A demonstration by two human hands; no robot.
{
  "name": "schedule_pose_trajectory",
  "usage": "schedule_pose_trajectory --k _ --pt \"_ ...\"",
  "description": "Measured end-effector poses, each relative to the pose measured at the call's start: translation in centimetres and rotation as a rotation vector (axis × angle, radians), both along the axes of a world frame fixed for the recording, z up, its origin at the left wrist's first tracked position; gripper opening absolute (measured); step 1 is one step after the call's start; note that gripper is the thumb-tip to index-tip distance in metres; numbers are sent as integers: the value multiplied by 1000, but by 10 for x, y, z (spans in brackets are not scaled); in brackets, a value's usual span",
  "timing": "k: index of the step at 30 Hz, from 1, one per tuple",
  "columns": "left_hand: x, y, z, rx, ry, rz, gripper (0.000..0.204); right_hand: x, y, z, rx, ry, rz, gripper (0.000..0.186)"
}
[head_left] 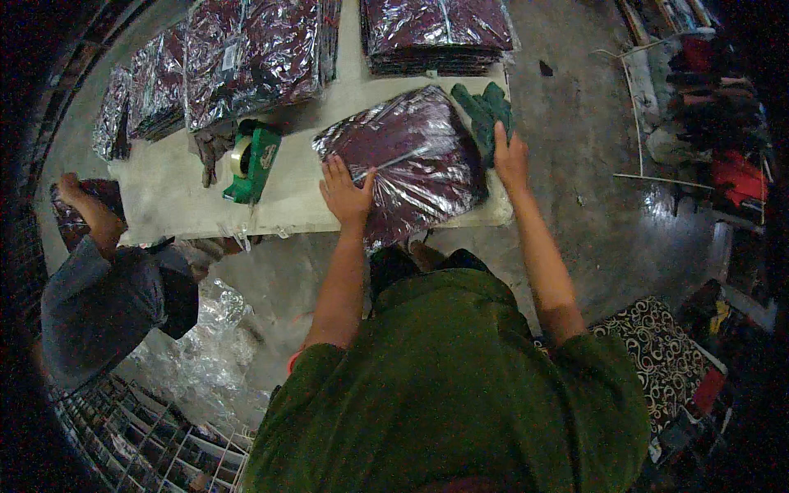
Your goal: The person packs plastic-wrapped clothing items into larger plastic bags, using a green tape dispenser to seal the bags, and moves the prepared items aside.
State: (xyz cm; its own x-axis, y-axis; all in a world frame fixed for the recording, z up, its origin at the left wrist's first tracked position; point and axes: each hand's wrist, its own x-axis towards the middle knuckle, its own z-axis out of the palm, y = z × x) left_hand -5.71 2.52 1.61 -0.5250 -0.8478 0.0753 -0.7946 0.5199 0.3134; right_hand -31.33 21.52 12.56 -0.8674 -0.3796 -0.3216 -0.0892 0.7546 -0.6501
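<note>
A dark maroon folded textile in a shiny clear plastic bag (427,156) lies slanted at the near right of the table. My left hand (345,191) rests flat on its left part, fingers spread. A pale strip crosses the bag beside that hand. At the bag's right edge, my right hand (511,160) grips a crumpled dark green glove (485,111); some of its fingers are hidden. Left of the bag, a green tape dispenser (261,163) with a roll of tape stands on the table.
Stacks of bagged maroon textiles (255,57) and another stack (440,37) fill the table's (320,123) far side. A co-worker (107,304) handles a bagged piece at the left. Plastic film (197,345) covers the floor; patterned fabric (653,353) lies at the right.
</note>
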Motion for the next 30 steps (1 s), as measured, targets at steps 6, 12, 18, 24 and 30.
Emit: schedule_pose_trajectory --k 6,12,18,24,30 --pt "-10 22 -28 -207 -265 219 79 159 -17 -8 -281 586 468 58" --pt "37 68 -32 147 475 -169 74 197 -15 -80 -80 466 773 64" --pt "42 55 8 -12 -38 -272 61 103 -21 -113 305 658 373 54" --pt "60 39 0 69 -54 -316 57 39 -42 -56 67 299 76 53" --pt "52 40 3 13 -142 -327 57 184 -17 -76 -166 463 919 54"
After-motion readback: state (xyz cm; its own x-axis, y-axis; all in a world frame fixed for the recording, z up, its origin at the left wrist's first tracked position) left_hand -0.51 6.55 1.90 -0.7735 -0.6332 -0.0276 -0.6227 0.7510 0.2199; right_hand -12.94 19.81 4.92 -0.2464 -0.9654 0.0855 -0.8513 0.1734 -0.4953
